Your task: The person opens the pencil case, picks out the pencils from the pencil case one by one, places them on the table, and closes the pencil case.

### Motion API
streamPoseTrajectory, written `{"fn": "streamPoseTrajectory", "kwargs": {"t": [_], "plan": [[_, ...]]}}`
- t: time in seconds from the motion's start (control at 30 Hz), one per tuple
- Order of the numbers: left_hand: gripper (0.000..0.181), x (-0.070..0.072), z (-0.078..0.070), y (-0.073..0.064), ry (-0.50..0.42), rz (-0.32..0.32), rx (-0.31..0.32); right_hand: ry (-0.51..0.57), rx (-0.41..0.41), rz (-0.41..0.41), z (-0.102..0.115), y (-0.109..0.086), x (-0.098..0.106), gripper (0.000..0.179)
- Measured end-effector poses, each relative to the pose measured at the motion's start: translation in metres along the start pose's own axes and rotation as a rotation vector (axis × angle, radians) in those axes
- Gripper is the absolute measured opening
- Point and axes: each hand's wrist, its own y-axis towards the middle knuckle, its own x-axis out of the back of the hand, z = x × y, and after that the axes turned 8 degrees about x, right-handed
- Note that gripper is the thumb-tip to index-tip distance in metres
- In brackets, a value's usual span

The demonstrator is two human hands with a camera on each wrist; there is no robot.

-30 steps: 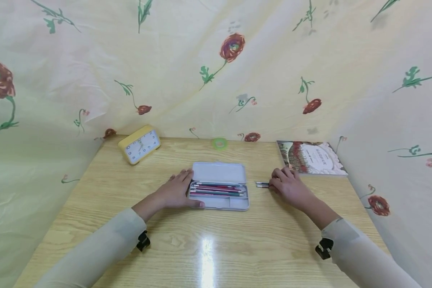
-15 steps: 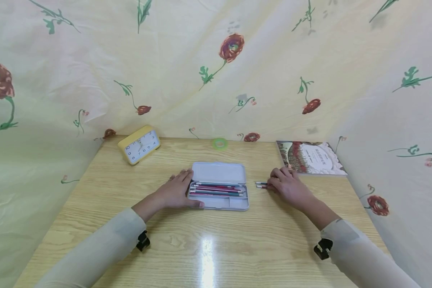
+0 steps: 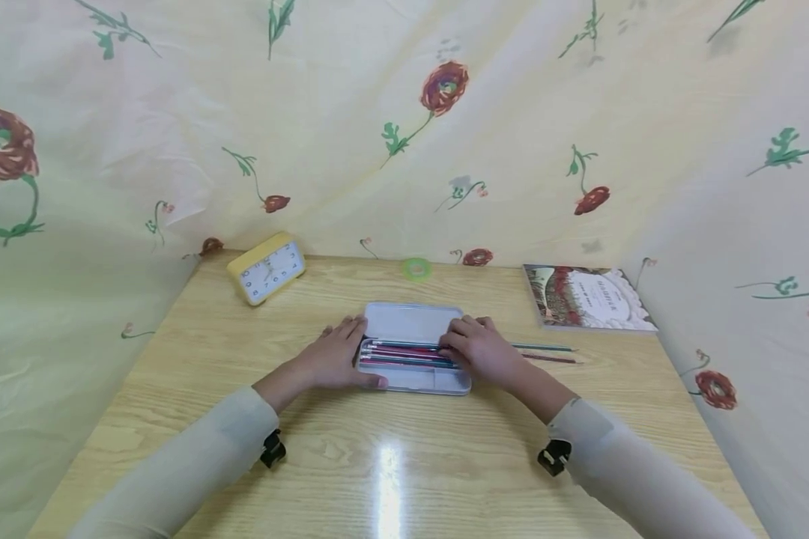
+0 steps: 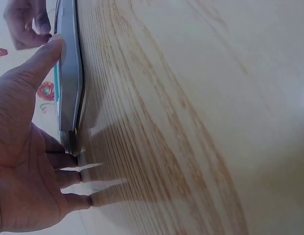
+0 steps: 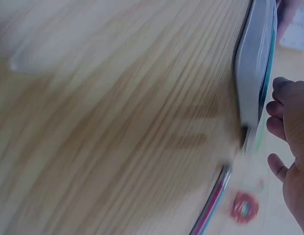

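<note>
- Fingers of the left hand [image 3: 326, 358] are kept nearly straight and spread at the left end of the pencil case [image 3: 404, 379]; its front edge is touched by the thumb.
- Fingers of the right hand [image 3: 487, 353] are bent over the right end of the case; whether a pencil is pinched there cannot be told, as the fingertips are partly hidden.
- One pencil case is seen on the table [image 3: 323, 479], between the two hands, with its one lid [image 3: 404, 323] laid back.
- Several red and dark green pencils [image 3: 404, 361] are held in the rear part of the case; they overlap, so no exact count can be given.
- Two more pencils are placed on the table right of the case: one green pencil [image 3: 546, 347], one reddish pencil [image 3: 549, 358].
- Farther back are set one yellow clock [image 3: 266, 271], one green ring [image 3: 407, 269] and one book [image 3: 593, 298].
</note>
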Motion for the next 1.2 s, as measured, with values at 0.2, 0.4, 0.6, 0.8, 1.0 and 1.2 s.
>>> {"fn": "streamPoseTrajectory", "kwargs": {"t": [0.2, 0.4, 0.6, 0.8, 1.0, 1.2], "plan": [[0.135, 0.000, -0.001, 0.000, 0.004, -0.002, 0.007, 0.082, -0.020, 0.056, 0.020, 0.031, -0.010, 0.010], [0.136, 0.000, -0.002, 0.002, 0.008, -0.010, 0.005, 0.092, -0.030, 0.100, 0.032, 0.053, -0.019, 0.013], [0.137, 0.000, -0.001, 0.002, 0.019, -0.007, 0.009, 0.096, -0.032, 0.127, 0.040, 0.064, -0.022, 0.016], [0.137, 0.001, -0.002, 0.001, 0.018, 0.000, 0.014, 0.126, -0.085, 0.167, 0.044, 0.068, -0.022, 0.017], [0.136, 0.002, -0.004, 0.000, 0.011, 0.005, 0.014, 0.172, -0.133, 0.188, 0.046, 0.069, -0.020, 0.016], [0.137, 0.002, -0.003, 0.000, 0.008, 0.005, 0.013, 0.179, -0.138, 0.184, 0.049, 0.070, -0.021, 0.011]]}}
